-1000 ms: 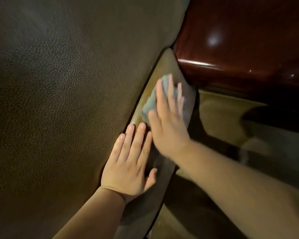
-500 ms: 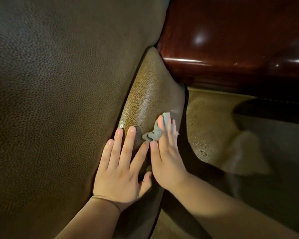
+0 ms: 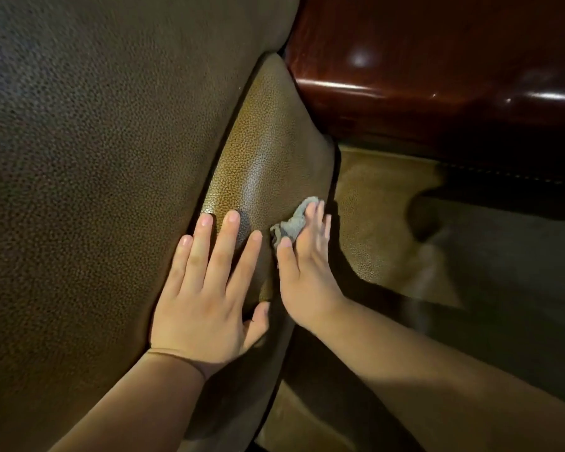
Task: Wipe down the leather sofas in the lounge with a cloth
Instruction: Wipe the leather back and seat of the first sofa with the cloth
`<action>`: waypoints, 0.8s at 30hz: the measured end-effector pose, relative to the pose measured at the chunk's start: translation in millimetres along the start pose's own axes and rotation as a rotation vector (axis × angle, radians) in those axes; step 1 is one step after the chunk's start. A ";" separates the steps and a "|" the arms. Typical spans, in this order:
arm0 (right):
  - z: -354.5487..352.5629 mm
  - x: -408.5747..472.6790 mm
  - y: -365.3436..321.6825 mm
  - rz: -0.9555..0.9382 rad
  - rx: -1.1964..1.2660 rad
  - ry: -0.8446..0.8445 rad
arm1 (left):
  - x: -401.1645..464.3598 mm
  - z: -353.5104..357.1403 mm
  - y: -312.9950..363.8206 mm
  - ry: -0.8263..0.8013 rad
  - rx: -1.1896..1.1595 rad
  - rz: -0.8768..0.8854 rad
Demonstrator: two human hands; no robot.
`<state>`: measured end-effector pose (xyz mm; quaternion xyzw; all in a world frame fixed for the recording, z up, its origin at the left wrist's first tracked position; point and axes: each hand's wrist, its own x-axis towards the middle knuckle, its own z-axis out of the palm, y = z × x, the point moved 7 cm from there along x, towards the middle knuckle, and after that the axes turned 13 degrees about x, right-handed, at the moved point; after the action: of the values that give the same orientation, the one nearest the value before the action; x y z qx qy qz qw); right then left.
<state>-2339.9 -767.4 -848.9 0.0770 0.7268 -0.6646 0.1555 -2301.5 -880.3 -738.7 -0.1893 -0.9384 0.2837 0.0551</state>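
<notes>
Your left hand (image 3: 206,298): fingers spread, flat on the brown leather sofa (image 3: 268,151); your right hand (image 3: 307,265): straight fingers apparently pressing a grey cloth (image 3: 291,223) against it.

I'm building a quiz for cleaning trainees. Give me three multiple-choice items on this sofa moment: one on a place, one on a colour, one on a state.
1. Where is the cloth?
A. under the right hand, on the narrow leather panel
B. draped over the glossy wooden arm
C. under the left hand

2. What colour is the cloth?
A. red
B. grey-blue
C. yellow

3. How is the left hand?
A. balled in a fist
B. pinching the cloth
C. flat, fingers straight, on the leather

Answers:
1 A, it bunches out beneath the right fingers.
2 B, it shows pale grey-blue against brown leather.
3 C, palm down, holding nothing.
</notes>
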 end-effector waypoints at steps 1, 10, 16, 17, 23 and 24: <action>-9.1 19.9 -0.3 0.002 -0.013 0.052 | -0.3 0.6 -0.2 0.005 -0.001 -0.002; -27.8 51.5 0.5 0.015 0.092 0.176 | 0.7 -0.6 0.6 0.019 0.003 -0.004; -27.3 49.5 -3.1 0.002 0.154 0.115 | -0.4 2.4 1.6 0.024 0.009 -0.003; -40.0 77.1 -6.7 0.025 0.189 0.182 | -0.4 3.4 1.6 0.026 0.009 -0.002; -40.2 76.5 -6.8 0.035 0.018 0.127 | 0.8 2.7 2.4 0.016 0.003 -0.008; -21.3 46.5 -3.3 -0.049 -0.084 0.045 | 1.0 1.4 2.5 0.015 0.007 -0.009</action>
<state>-2387.3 -751.0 -859.6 0.0674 0.7589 -0.6353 0.1260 -2301.9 -878.7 -741.3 -0.1871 -0.9379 0.2852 0.0641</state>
